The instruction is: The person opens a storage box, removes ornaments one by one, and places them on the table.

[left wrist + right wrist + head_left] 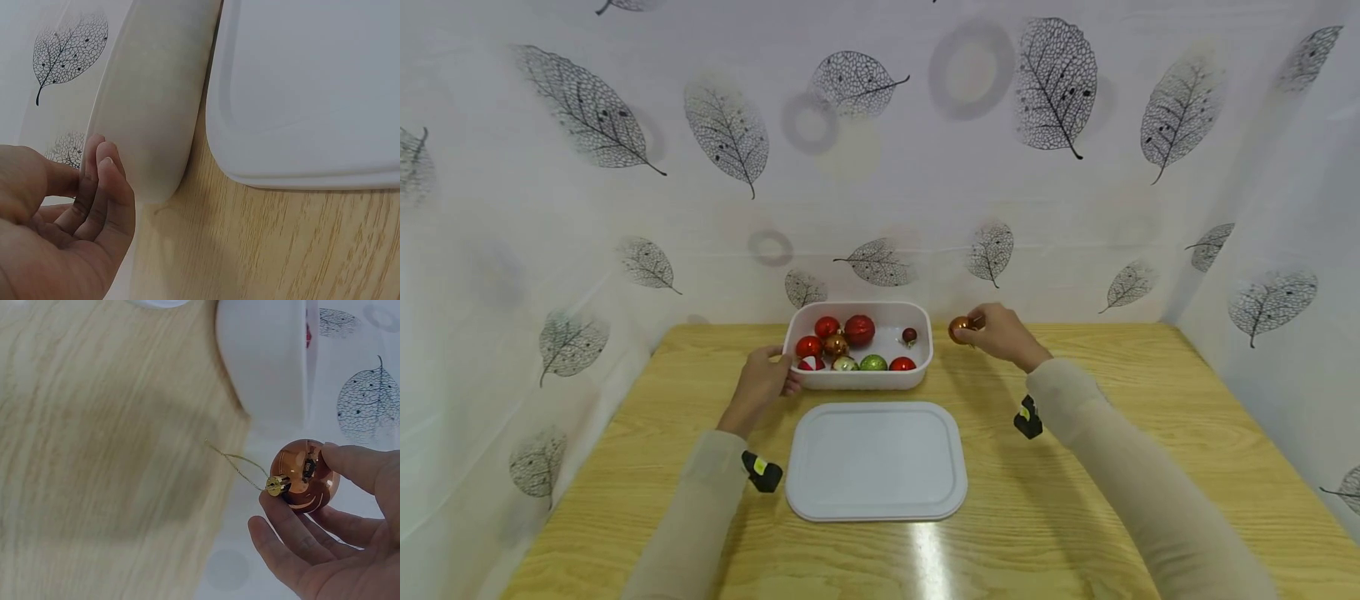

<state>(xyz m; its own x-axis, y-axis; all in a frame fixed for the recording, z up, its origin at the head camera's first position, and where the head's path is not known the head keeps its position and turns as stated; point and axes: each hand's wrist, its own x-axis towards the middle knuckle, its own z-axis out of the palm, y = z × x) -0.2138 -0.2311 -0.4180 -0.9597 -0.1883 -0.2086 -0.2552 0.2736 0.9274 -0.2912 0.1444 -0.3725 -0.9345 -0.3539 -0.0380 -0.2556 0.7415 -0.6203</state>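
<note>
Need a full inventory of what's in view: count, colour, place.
Tub: 1, white, behind lid
Lid: 1, white, on table
Red balls: 4, red, in tub
Small ball: 1, dark red, tub's right
Copper balls: 2, copper, one in tub, one held
Striped ball: 1, red-white, in tub
Green ball: 1, green, in tub
Pale ball: 1, pale gold-green, in tub
Table: 1, wood-toned, below
Backdrop: count unclear, whitish, leaf-printed, behind
Wrist cameras: 2, black-yellow, at wrists
Sleeves: 2, beige, forearms
Hands: 2, bare, left gripping tub, right holding ball
</note>
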